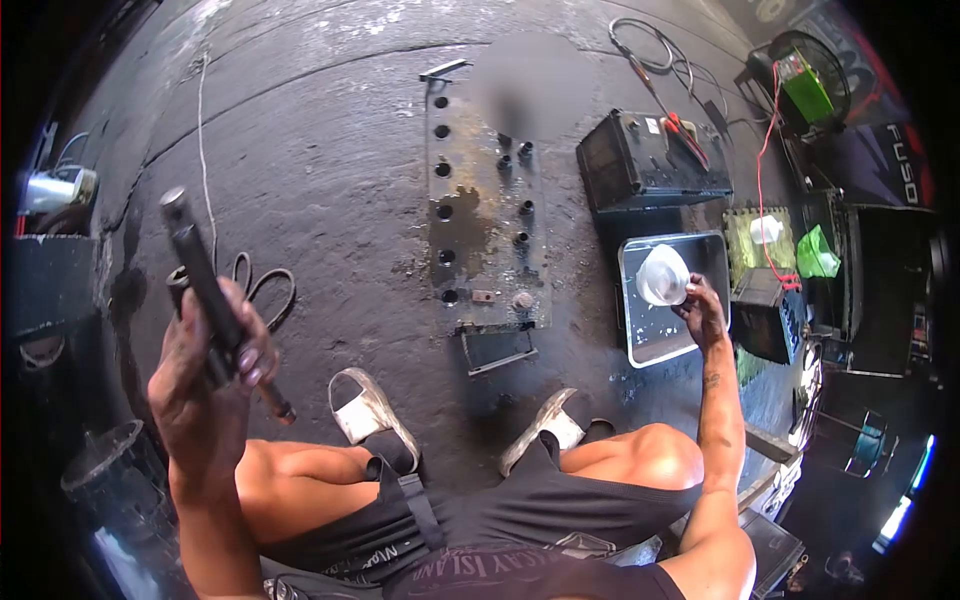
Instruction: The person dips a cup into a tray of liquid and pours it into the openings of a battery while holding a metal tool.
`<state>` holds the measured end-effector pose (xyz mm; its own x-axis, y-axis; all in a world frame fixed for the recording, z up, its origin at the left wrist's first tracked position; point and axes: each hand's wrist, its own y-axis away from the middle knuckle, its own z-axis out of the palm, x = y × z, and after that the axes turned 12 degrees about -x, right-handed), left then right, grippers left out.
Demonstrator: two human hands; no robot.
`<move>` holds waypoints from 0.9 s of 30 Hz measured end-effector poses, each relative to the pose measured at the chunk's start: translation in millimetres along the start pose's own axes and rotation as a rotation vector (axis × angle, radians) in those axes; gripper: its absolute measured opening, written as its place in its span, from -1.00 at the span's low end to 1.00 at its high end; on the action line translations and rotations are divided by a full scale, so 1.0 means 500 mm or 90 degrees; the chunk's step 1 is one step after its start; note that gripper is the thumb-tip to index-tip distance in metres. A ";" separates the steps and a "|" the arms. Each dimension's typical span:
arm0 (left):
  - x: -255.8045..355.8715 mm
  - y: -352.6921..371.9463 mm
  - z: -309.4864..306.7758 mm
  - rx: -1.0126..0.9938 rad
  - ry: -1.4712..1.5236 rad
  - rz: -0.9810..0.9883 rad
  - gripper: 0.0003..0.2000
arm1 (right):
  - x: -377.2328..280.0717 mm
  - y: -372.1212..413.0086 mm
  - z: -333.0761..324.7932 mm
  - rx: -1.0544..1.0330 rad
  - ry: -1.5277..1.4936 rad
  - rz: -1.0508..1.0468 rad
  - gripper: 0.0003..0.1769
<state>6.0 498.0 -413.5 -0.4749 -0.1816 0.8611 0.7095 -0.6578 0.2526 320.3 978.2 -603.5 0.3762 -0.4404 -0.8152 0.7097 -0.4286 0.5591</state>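
At far left, clamped firmly in the left hand (197, 390): a long dark rod (208, 280), with a dark, hollow-ended piece (178, 278) alongside and a brown-tipped end (280, 406) jutting out below the fingers. Looks like metal, so probably heavy, stiff and slippery if oily; best gripped around mid-length, with the whole hand. Too covered by the palm to tell whether joined.

In the middle, flat on the floor (330, 170) between the hands: a long slab (480, 265) with a row of round holes, and a handle-like bar (505, 362) at its near end.

Further right, within the outline of a shallow tray (673, 352): a translucent cup (660, 275), tilted, pinched at the rim by the right hand (706, 312), well apart from the left. Seems light, thin and easily squeezed; best held by the rim, gently. Cannot tell whether touching the tray's bottom.
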 end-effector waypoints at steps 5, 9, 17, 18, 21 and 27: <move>0.004 -0.013 -0.006 -0.074 0.008 0.012 -0.67 | -0.153 -0.035 0.166 -0.126 0.065 -0.005 -0.52; 0.010 -0.016 0.000 -0.080 0.053 0.014 -0.68 | -0.240 -0.090 0.265 -0.202 0.157 -0.017 -0.51; 0.021 -0.012 -0.005 -0.071 0.005 -0.005 -0.64 | -0.350 -0.188 0.445 -0.296 0.295 -0.013 -0.53; 0.021 -0.012 -0.012 -0.092 -0.013 0.002 -0.64 | -0.357 -0.199 0.464 -0.295 0.339 -0.011 -0.56; 0.024 -0.009 -0.012 -0.077 0.003 0.008 -0.65 | -0.371 -0.251 0.502 -0.350 0.410 -0.029 -0.60; 0.025 -0.001 -0.022 -0.083 0.008 0.011 -0.65 | -0.394 -0.294 0.567 -0.335 0.690 -0.054 -0.56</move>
<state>-6.1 488.2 -407.7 -0.4709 -0.2024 0.8587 0.6442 -0.7439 0.1780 -27.2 904.2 -482.3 0.4429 0.5715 -0.6908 0.8170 0.0600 0.5735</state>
